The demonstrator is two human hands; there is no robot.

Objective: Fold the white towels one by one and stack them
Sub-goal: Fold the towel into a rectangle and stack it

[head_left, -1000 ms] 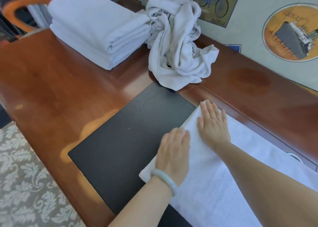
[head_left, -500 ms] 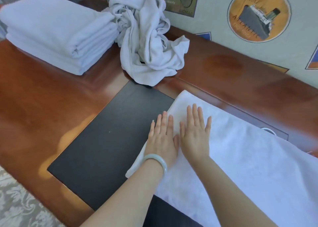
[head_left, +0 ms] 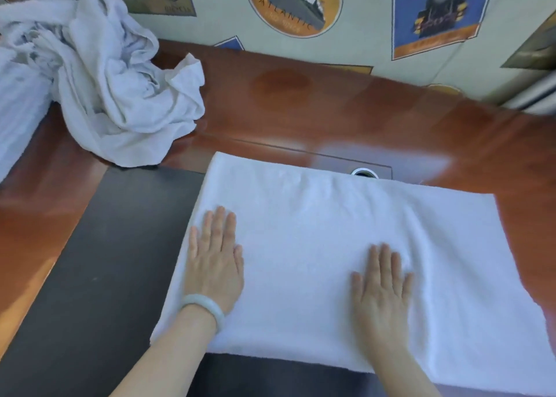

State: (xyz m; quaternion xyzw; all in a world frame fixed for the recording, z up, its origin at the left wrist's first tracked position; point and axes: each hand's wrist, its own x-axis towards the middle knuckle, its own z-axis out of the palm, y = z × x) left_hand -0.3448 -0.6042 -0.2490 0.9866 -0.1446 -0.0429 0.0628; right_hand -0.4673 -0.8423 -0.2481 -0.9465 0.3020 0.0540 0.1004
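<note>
Two flat grips, left hand (head_left: 215,264) and right hand (head_left: 380,291), press one towel (head_left: 316,222) near one crumpled heap (head_left: 114,95).

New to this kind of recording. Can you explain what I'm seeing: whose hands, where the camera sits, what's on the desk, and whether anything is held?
There is no machine: a person works bare-handed, and one wide-angle camera on their head looks down at the hands. The left hand, with a pale bangle on its wrist, and the right hand lie flat, fingers straight, on a white towel spread over a wooden desk with a dark panel. Neither grips anything; they press the towel. A crumpled pile of towels sits at the upper left.
</note>
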